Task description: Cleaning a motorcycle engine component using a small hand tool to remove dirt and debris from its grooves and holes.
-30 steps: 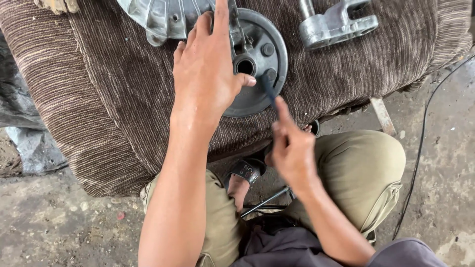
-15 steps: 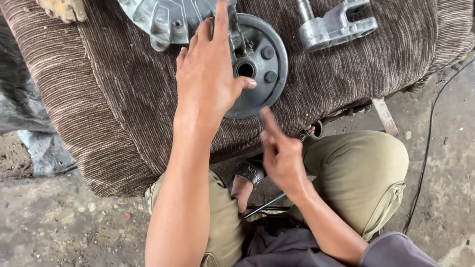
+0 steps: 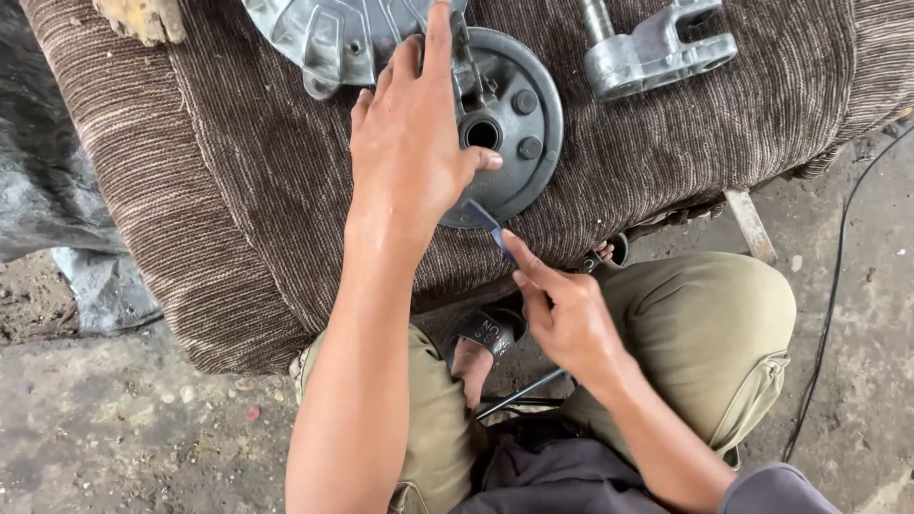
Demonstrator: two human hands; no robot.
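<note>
**Desk:** What does the frame show?

**Photographer:** A seated worker's left hand [image 3: 414, 143] lies spread, fingers loose and gripping nothing, flat on a round grey metal disc with a centre hole and two studs [image 3: 519, 124]. The disc rests on a brown ribbed cloth [image 3: 238, 209] draped over a low support, near its front edge.

**Desk:** And the other hand?

**Photographer:** The right hand [image 3: 566, 314] pinches a thin blue-grey flat strip [image 3: 490, 227] between thumb and forefinger, its tip touching the disc's lower rim. The other fingers are curled in.

**Desk:** What else is around?

**Photographer:** A ribbed silver cast housing [image 3: 333, 38] overlaps the disc's upper left. A silver forked metal fitting [image 3: 657, 48] lies apart to the right.

**Desk:** Any risk?

**Photographer:** In my judgement, the strip looks slender and held only at the fingertips; pressed hard at the rim, it could slip toward the left thumb. The soft cloth may also let the disc shift.
</note>
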